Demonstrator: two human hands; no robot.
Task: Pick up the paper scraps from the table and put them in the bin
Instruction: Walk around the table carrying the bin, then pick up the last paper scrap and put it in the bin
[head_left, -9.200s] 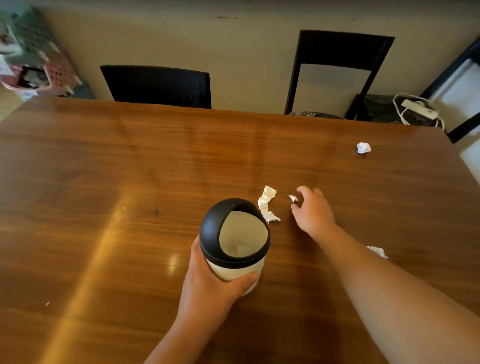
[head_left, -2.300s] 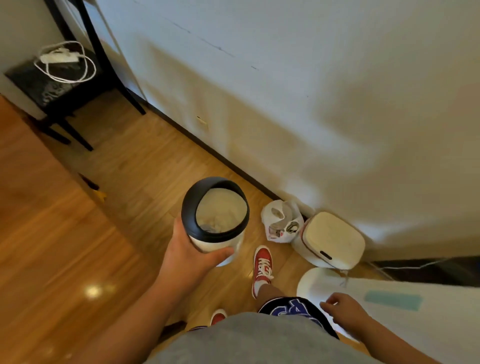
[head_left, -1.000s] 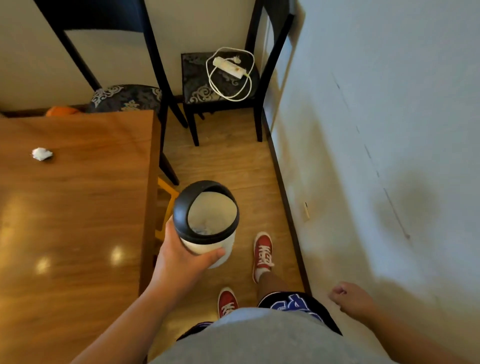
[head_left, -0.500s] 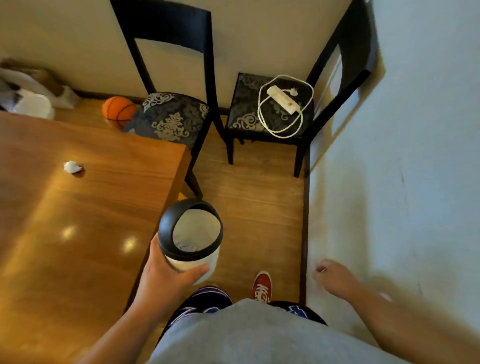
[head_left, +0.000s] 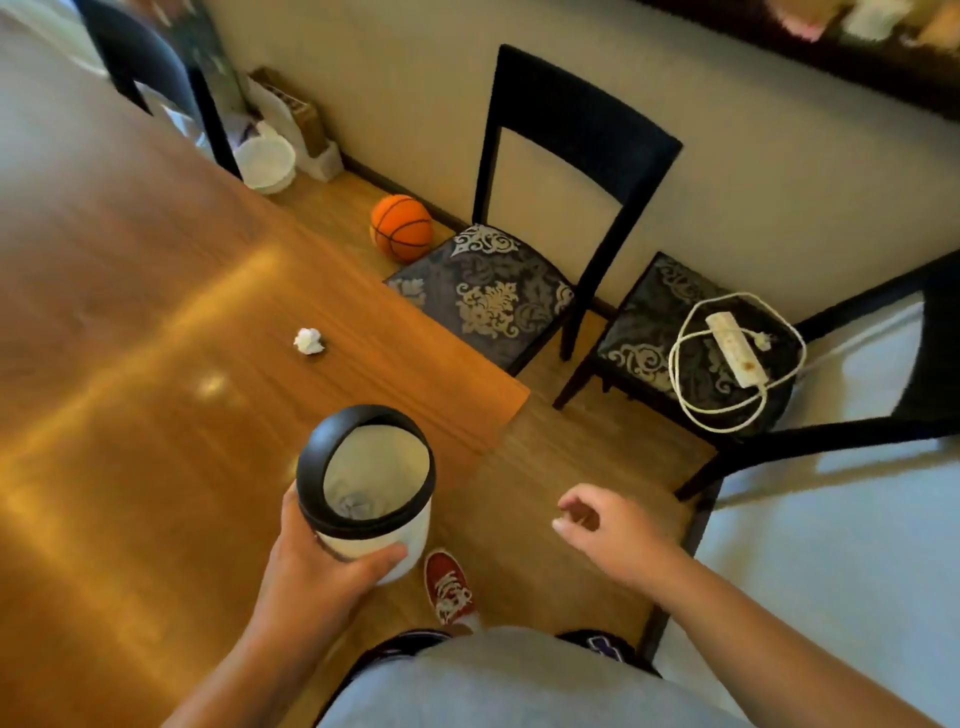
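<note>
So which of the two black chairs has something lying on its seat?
The right-hand chair, nearest the white wall: a coiled white power strip lies on its patterned seat. The other chair, tucked by the table corner, has a bare seat.

The wooden surface (head_left: 130, 322) shines glossy; the scrap (head_left: 309, 341) is crumpled paper; the bin (head_left: 371, 525) looks smooth plastic.
</note>
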